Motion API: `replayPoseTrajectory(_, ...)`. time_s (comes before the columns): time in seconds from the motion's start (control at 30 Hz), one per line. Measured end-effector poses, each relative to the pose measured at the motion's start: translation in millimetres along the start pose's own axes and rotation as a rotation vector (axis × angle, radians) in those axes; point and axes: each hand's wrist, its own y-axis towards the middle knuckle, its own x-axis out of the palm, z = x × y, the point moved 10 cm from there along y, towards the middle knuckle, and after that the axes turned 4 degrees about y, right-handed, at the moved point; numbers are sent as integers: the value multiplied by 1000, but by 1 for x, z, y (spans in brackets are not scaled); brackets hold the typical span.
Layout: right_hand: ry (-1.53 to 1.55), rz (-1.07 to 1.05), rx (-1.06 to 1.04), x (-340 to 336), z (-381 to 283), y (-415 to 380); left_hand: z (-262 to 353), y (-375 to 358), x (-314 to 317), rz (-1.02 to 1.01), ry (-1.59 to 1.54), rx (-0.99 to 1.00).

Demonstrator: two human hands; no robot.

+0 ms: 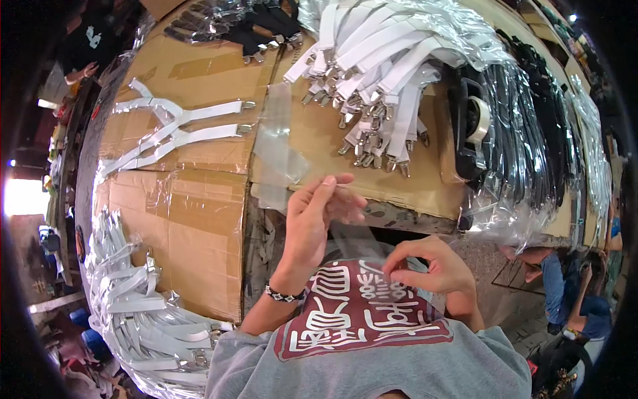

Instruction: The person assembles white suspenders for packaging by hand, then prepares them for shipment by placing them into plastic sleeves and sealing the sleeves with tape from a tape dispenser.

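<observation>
A clear plastic bag [355, 241] hangs between my hands in front of my shirt. My left hand [318, 216], with a beaded bracelet on its wrist, pinches the bag near its upper end. Lower and to the right, my right hand [425, 266] is closed at the bag's other end, its fingertips bent together. More clear bags [279, 149] lie flat on the cardboard just beyond my left hand. A pair of white suspenders [176, 123] with metal clips is spread out on the cardboard [199, 199] to the left.
White suspenders [392, 53] are piled at the back, beside black ones [256, 30]. A tape dispenser [475, 123] stands right of them, next to bagged black suspenders [522, 133]. Bagged white ones [146, 319] lie at lower left. Other people [588, 316] are at the right and upper left.
</observation>
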Motion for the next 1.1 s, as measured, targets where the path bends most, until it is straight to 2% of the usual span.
replayPoseTrajectory(0.07, 18, -13, 171, 4, 19, -3, 5, -2, 9, -43, 72, 39)
replayPoseTrajectory(0.1, 6, 58, 162, -2, 26, -4, 6, -3, 13, -71, 145, 59)
replayPoseTrajectory(0.2, 131, 461, 13, -33, 37, 1, -4, -10, 33, -187, 284, 27)
replayPoseTrajectory(0.23, 150, 561, -91, -38, 20, 4, -12, -12, 39, -240, 320, 4)
replayPoseTrajectory(0.3, 190, 551, -102, -42, 22, 15, -22, -18, 56, -326, 342, -65)
replayPoseTrajectory(0.4, 211, 546, -106, -42, 31, 24, -24, -25, 71, -306, 465, 27)
replayPoseTrajectory(0.43, 210, 544, -104, -41, 32, 26, -32, -25, 69, -326, 473, -67)
replayPoseTrajectory(0.53, 411, 598, -38, -42, 37, 25, -34, -22, 68, -306, 333, -74)
replayPoseTrajectory(0.63, 556, 685, -169, -51, 40, 23, -40, -22, 57, -316, 442, -139)
replayPoseTrajectory(0.83, 536, 581, -63, -48, 49, 22, -50, -27, 53, -310, 495, -171)
replayPoseTrajectory(0.93, 566, 554, -61, -41, 54, 24, -50, -30, 49, -291, 543, -170)
replayPoseTrajectory(1.1, 444, 525, -61, -34, 55, 28, -47, -32, 37, -249, 562, -142)
